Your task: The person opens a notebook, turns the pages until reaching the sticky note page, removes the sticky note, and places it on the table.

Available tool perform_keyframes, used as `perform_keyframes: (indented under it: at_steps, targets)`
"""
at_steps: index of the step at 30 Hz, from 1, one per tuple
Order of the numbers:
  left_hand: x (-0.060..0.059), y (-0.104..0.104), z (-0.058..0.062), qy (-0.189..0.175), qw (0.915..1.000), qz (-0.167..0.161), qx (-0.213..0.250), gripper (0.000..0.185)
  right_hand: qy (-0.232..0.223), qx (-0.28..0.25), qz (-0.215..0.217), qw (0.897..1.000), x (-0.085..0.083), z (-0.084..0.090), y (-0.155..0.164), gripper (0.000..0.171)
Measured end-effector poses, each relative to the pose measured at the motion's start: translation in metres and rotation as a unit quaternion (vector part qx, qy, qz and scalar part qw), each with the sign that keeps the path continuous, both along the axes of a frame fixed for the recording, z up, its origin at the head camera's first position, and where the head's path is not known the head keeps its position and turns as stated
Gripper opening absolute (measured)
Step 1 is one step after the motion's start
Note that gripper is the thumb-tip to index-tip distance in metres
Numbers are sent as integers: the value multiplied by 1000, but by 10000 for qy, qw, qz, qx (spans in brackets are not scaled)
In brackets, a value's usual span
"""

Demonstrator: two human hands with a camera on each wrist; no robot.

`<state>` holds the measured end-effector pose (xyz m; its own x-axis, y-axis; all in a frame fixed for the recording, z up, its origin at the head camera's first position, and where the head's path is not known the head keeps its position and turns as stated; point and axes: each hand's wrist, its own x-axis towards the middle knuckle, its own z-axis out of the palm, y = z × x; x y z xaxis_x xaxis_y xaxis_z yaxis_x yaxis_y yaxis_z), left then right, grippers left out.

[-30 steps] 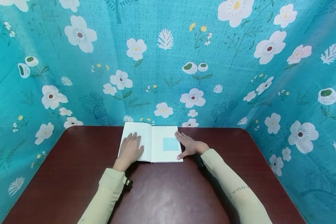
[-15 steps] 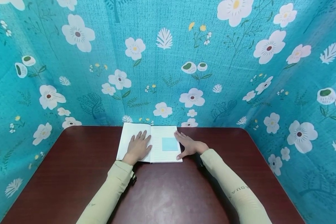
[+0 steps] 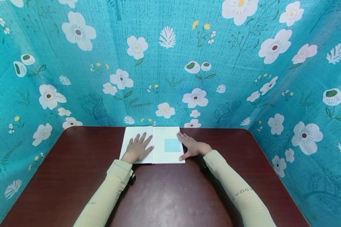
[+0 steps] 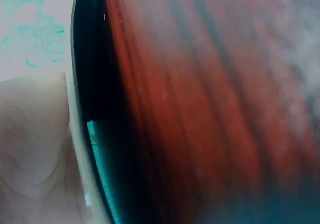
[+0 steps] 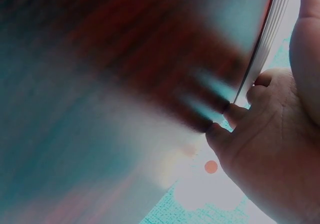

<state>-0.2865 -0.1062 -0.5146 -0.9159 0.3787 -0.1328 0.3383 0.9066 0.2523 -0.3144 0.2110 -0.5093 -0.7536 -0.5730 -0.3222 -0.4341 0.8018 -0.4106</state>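
An open notebook (image 3: 160, 134) with faintly lined pages lies at the far side of the table. A light blue square sticky note (image 3: 172, 145) sits on its right page. My left hand (image 3: 137, 150) rests on the left page, fingers spread and the thumb near the centre fold. At the notebook's right side is my right hand (image 3: 192, 147), its fingers extended along the edge and its thumb at the near right corner. In the right wrist view, the fingertips of the right hand (image 5: 270, 129) are at the notebook's page edge (image 5: 265, 43).
The dark red-brown table (image 3: 170, 192) has a glossy top. Right behind its far edge hangs a turquoise floral curtain (image 3: 159, 85), which also runs along both sides. In the left wrist view, the tabletop (image 4: 195, 108) is blurred.
My left hand slid right across the left page to the fold, then a little back left, its fingers now more spread. The left page lies flatter. The right hand stayed in place.
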Motion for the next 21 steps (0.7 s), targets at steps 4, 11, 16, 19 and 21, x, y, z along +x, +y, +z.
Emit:
perform_keyframes:
  at_steps: [4,11,16,19,21]
  targets:
    - [-1,-3,2,-197,9997,39,148,68,41,-49,29,10000,0,0,0,132]
    - [-4,-4,0,-314,9992,4,245,67,37,-134,101,9999,-2,0,1,132]
    - [-5,-5,-4,-274,9991,-25,313,66,89,-181,104,9997,-1,1,2,129]
    - [-7,-6,-6,-240,9993,-62,270,67,210,-128,48,9997,2,2,1,126]
    - [-7,-6,-6,-251,9993,-77,258,67,389,5,66,9992,5,3,-1,124]
